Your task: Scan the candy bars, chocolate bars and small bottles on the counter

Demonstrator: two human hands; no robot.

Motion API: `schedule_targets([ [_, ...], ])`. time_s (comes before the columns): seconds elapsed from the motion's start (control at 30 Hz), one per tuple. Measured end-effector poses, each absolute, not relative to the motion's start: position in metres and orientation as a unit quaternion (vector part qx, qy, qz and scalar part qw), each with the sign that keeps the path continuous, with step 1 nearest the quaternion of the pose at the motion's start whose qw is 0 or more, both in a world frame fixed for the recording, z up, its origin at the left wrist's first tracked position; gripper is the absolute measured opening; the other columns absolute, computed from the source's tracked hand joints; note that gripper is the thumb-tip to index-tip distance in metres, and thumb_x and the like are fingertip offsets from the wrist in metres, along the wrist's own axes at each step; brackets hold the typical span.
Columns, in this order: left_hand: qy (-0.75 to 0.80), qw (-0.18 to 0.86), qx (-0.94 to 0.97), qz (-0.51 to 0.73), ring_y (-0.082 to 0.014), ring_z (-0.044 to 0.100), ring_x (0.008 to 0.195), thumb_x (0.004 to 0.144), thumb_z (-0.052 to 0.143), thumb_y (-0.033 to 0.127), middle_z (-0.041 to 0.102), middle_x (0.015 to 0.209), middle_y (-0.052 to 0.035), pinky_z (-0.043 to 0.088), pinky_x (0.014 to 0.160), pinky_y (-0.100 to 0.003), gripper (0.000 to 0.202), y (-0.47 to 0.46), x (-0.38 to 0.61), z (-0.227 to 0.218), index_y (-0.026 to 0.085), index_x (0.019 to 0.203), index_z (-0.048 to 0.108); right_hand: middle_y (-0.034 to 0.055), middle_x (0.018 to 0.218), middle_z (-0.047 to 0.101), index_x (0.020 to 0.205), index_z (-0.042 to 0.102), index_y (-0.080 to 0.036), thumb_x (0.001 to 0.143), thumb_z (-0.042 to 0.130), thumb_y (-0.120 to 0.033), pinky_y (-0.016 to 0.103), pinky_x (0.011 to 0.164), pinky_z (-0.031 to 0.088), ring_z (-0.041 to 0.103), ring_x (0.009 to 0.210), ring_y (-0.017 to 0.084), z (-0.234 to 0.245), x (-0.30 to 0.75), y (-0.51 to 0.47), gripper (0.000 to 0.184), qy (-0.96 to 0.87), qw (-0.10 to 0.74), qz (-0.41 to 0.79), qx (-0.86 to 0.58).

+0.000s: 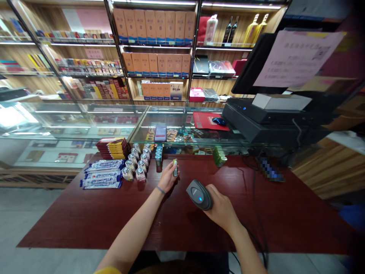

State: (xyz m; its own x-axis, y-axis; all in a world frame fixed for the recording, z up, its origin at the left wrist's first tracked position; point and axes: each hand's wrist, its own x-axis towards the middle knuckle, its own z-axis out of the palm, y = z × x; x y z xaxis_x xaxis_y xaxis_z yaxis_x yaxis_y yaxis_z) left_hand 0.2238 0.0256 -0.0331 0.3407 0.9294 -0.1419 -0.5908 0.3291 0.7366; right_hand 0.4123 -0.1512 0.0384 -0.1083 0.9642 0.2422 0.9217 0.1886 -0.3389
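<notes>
My left hand (168, 178) is closed around a small, narrow pack with green and pale sides (175, 168), just above the dark red table. In my right hand (221, 205) is a dark grey barcode scanner (200, 195) with a lit blue spot, its head tilted toward the left. Several small cylindrical tins (158, 153) stand in a row beyond my left hand. Left of these are two rows of clear jars with silvery lids (140, 174). A clump of green packs (219, 156) stands near the table's far edge.
Blue-and-white long packets (102, 174) and stacked brown-and-yellow packs (112, 148) lie at the table's left. Behind is a glass counter (114, 114) with a red mat (208, 121) and a mouse (219, 121). A monitor (253, 61) stands right. Cables hang near my right arm.
</notes>
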Motion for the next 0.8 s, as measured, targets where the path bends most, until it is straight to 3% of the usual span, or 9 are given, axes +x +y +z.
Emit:
schedule_targets([
  [0.07, 0.313, 0.722, 0.335, 0.518, -0.0116, 0.062, 0.079, 0.073, 0.083, 0.039, 0.068, 0.098, -0.0042, 0.052, 0.075, -0.026, 0.047, 0.025, 0.228, -0.033, 0.019, 0.113, 0.068, 0.0066, 0.107, 0.061, 0.106, 0.047, -0.024, 0.078, 0.058, -0.018, 0.029, 0.067, 0.047, 0.068, 0.091, 0.026, 0.038, 0.415, -0.152, 0.031, -0.745, 0.216, 0.052, -0.629],
  [0.27, 0.438, 0.488, 0.444, 0.611, -0.0206, 0.063, 0.108, 0.074, 0.079, 0.028, 0.069, 0.113, -0.0078, 0.044, 0.104, -0.039, 0.042, 0.042, 0.239, -0.040, 0.020, 0.114, 0.068, 0.0046, 0.098, 0.059, 0.104, 0.048, -0.023, 0.077, 0.055, -0.017, 0.029, 0.062, 0.046, 0.067, 0.084, 0.025, 0.037, 0.424, -0.155, 0.029, -0.735, 0.260, 0.054, -0.624],
  [0.47, 0.500, 0.360, 0.465, 0.636, -0.0238, 0.059, 0.113, 0.075, 0.075, 0.022, 0.064, 0.108, -0.0074, 0.039, 0.109, -0.045, 0.035, 0.080, 0.259, -0.044, 0.021, 0.109, 0.066, 0.0036, 0.095, 0.059, 0.104, 0.047, -0.025, 0.077, 0.054, -0.017, 0.029, 0.065, 0.048, 0.067, 0.083, 0.024, 0.036, 0.434, -0.161, 0.029, -0.728, 0.277, 0.063, -0.625],
  [0.8, 0.563, 0.283, 0.435, 0.644, -0.0244, 0.055, 0.122, 0.082, 0.068, 0.016, 0.057, 0.116, -0.0107, 0.037, 0.111, -0.042, 0.032, 0.118, 0.284, -0.033, 0.019, 0.112, 0.058, 0.0050, 0.102, 0.063, 0.108, 0.049, -0.027, 0.079, 0.053, -0.021, 0.029, 0.062, 0.049, 0.071, 0.083, 0.025, 0.019, 0.459, -0.173, 0.030, -0.692, 0.296, 0.047, -0.657],
])
